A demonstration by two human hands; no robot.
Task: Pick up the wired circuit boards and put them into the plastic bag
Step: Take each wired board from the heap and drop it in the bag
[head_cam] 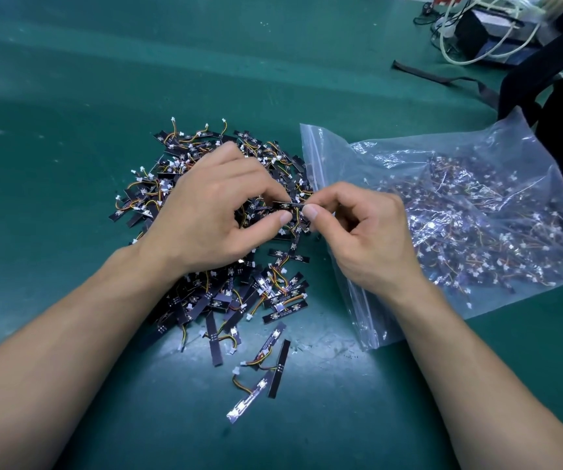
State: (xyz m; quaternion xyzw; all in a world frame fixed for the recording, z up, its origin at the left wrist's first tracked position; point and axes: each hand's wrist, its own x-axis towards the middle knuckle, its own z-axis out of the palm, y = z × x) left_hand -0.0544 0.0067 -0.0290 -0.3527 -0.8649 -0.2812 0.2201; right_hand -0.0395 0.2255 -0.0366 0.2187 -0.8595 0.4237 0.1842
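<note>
Stray boards: nearest us, a few loose black strip boards (277, 369) with short orange and yellow wires lie on the green mat (52, 113), apart from the heap.
Pile of wired circuit boards: beyond them we see the main heap (266, 290), tangled, with white connectors, spreading under and past our left forearm.
Left hand: our left hand (212, 212) hovers over the heap, thumb and curled fingers pinching the left end of a single board.
Held board: the small black strip (288, 205) sits level between both hands, above the heap's right edge and just beside the bag's zip edge.
Right hand: our right hand (368, 232) pinches the strip's right end between thumb and forefinger; the other fingers are curled into the palm.
Zip-top plastic bag: the clear bag (476, 157) lies flat to the right of the heap, zip edge toward it, with many wired boards already inside. We cannot tell whether the zip is parted.
Far right: a black strap (442, 78), black fabric (544, 79), white cables (517, 35) and a dark box (473, 32).
</note>
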